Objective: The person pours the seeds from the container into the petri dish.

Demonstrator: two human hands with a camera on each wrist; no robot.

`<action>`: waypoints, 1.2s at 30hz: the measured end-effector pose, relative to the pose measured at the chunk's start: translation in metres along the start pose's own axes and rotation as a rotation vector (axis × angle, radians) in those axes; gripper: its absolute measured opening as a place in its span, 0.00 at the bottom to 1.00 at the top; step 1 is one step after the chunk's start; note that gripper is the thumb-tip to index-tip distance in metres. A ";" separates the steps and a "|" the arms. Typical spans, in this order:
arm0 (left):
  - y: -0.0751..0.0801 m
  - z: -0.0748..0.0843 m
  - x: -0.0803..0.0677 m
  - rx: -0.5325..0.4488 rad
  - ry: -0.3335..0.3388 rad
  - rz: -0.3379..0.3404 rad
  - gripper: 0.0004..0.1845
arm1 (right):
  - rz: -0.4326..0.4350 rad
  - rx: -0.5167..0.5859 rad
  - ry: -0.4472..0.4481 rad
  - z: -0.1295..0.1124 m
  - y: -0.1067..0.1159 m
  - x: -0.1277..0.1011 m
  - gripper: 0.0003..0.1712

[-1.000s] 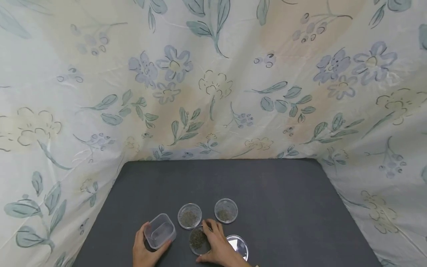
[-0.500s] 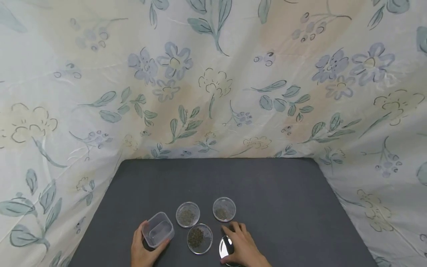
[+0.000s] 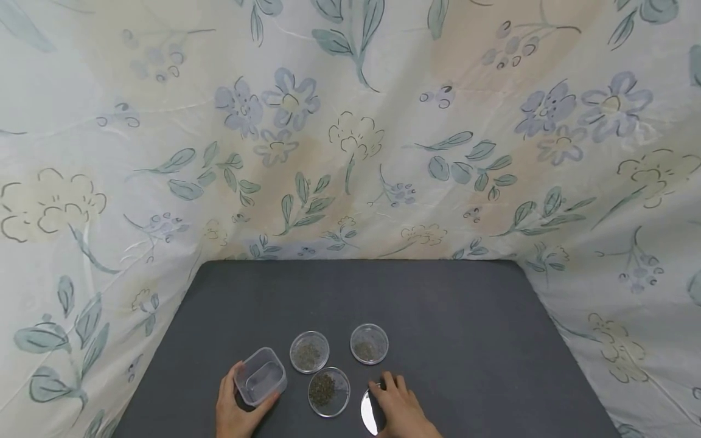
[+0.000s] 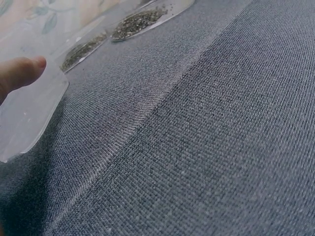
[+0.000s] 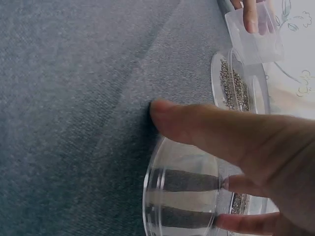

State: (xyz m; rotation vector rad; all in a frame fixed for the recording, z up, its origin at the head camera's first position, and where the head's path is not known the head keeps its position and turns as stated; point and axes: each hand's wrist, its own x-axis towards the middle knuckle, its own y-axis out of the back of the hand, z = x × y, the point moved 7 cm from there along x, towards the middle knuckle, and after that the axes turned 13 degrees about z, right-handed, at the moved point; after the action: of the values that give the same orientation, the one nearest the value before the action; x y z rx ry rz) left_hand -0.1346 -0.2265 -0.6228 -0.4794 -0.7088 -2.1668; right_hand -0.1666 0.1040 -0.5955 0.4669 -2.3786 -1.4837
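My left hand [image 3: 238, 404] grips a clear, rectangular plastic container [image 3: 261, 377] at its sides; the thumb [image 4: 24, 73] lies along its wall in the left wrist view. My right hand [image 3: 402, 410] spans a shiny clear petri dish [image 3: 369, 413], fingers at its far rim and thumb [image 5: 172, 118] by the near side; the hand covers part of it. Between the hands sits a petri dish of dark green-brown dried bits [image 3: 322, 389]. Behind it are two more petri dishes with greyish bits, one at left [image 3: 306, 354] and one at right [image 3: 365, 350].
A dark grey cloth-covered table [image 3: 465, 328] lies under everything. Floral fabric [image 3: 350, 152] hangs behind it and along both sides. A straight crease [image 4: 133, 125] runs through the cloth near the left hand.
My right hand has left the dish of dark bits and moved right to the shiny petri dish, which has shifted slightly left. My left hand still holds the container in place.
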 end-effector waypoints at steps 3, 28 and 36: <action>0.000 0.000 0.000 -0.006 -0.004 0.005 0.57 | 0.001 0.016 0.007 -0.003 0.003 0.001 0.52; -0.002 -0.001 -0.002 -0.113 -0.099 0.023 0.56 | 0.607 0.436 0.159 -0.048 -0.017 0.028 0.37; 0.000 0.001 0.000 -0.096 -0.092 0.028 0.56 | 0.485 0.437 0.099 -0.036 -0.037 0.023 0.31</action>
State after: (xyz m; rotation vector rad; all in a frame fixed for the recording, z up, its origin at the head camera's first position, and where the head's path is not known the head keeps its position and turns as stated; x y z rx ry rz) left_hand -0.1347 -0.2265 -0.6221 -0.6388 -0.6457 -2.1711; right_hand -0.1680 0.0505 -0.6116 0.0372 -2.4932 -0.7208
